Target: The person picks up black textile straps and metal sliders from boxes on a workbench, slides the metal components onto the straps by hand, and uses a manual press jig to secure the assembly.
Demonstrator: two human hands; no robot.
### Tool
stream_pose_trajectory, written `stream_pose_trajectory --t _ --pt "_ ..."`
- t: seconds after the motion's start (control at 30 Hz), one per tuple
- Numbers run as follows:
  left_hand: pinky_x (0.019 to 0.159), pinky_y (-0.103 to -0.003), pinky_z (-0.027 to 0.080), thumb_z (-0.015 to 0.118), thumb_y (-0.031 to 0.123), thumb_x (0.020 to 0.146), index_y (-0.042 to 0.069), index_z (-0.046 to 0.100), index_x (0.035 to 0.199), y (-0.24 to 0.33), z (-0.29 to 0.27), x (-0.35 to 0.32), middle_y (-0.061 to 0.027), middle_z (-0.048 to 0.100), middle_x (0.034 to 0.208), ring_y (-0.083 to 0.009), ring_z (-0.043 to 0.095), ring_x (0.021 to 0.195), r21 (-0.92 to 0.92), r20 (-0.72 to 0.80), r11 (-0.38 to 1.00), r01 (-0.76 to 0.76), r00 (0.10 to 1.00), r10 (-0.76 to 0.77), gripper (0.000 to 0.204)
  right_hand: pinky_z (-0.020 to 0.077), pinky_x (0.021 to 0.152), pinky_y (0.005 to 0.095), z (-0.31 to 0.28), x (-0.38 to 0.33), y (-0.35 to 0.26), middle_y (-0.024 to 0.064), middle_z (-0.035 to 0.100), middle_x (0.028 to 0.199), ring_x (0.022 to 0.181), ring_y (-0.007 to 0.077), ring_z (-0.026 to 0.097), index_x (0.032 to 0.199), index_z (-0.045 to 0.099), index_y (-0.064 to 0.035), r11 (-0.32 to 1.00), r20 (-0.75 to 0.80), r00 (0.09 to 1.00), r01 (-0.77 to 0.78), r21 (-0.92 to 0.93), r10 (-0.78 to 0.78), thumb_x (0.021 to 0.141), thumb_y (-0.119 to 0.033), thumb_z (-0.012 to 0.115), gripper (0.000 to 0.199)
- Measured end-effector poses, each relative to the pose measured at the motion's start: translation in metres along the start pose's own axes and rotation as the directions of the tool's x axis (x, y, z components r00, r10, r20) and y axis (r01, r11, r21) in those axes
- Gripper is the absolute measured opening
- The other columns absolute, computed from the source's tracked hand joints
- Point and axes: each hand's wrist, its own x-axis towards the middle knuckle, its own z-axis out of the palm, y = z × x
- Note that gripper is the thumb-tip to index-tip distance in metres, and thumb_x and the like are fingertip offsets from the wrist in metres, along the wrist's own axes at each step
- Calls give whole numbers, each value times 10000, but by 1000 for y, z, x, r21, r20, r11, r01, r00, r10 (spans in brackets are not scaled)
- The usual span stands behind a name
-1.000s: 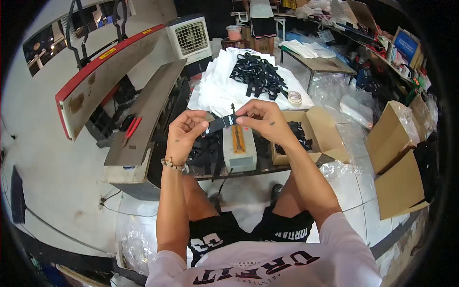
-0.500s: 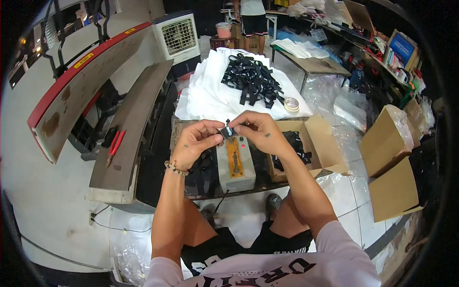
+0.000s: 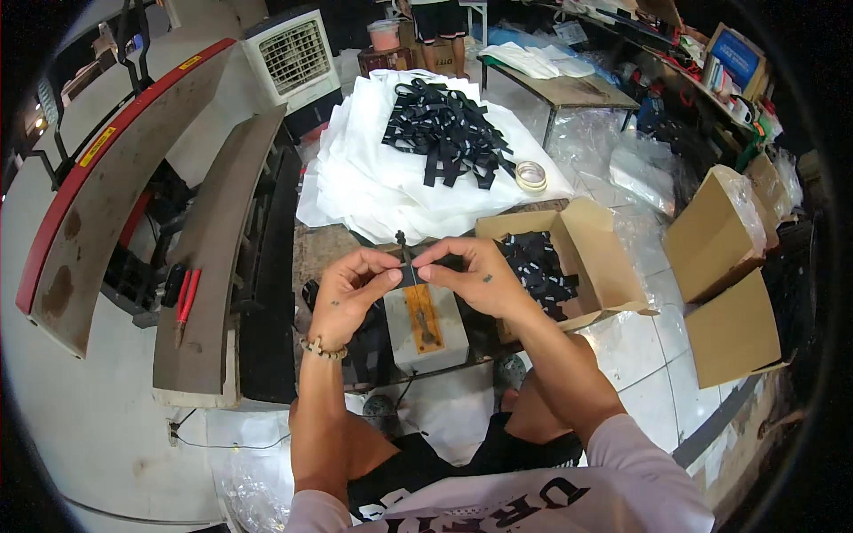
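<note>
Black strap piece (image 3: 410, 274) is pinched between the fingers of the left hand (image 3: 348, 295) and the right hand (image 3: 471, 277), just above a white block with an orange slot (image 3: 425, 325) on the bench (image 3: 315, 249). An open cardboard box (image 3: 593, 258) of black pieces is seen just right.

The strap piece (image 3: 410, 274) at frame centre looks like matt black woven webbing, as does the heap of straps (image 3: 447, 131) at upper centre, which lies on smooth white cloth or paper sheets (image 3: 373, 182). The open box (image 3: 582, 258) at centre right is plain brown cardboard, dull and slightly rough. The small block (image 3: 426, 324) below the strap piece looks like pale painted metal with a wood-coloured insert (hard to tell). The floor tiles (image 3: 653, 395) at lower right are glossy.
</note>
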Motion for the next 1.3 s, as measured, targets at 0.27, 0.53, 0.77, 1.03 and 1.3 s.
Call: stream_pose_trajectory --t 0.27,0.53,0.77,1.03,1.3 --pt "698 -210 457 702 49 900 16 684 986 -16 0 0 0 665 873 -49 565 765 60 -48 998 -1 999 4 94 481 802 249 -1 2 14 59 718 906 857 83 612 978 716 16 998 -63 996 -61 -27 59 871 -80 729 145" --pt "711 -199 446 703 33 896 14 720 1013 -23 -1 -4 8 685 914 -34 559 798 121 -96 992 44 995 -32 120 491 715 225 1 0 24 47 711 913 803 70 614 982 712 15 997 -52 996 -70 -31 69 879 -64 723 130" --pt "728 -210 448 711 87 901 25 729 1002 -24 -1 -4 5 685 917 -48 563 799 149 -94 988 45 995 -32 120 485 769 241 3 -1 20 52 714 896 839 74 607 977 718 16 995 -58 993 -102 -11 101 877 -65 715 129" --pt "712 -210 443 712 77 899 29 733 1009 -27 -1 -3 9 686 909 -42 561 784 148 -90 988 33 996 -20 122 482 775 240 2 -1 24 56 714 895 842 77 606 973 716 20 994 -57 993 -107 -25 106 873 -67 719 132" --pt "717 -207 449 710 75 901 29 733 1008 -31 -1 -2 6 690 918 -37 568 793 173 -81 985 29 997 -15 118 479 763 240 3 -2 26 48 709 896 837 75 601 978 717 15 992 -58 990 -127 8 127 874 -73 724 135"
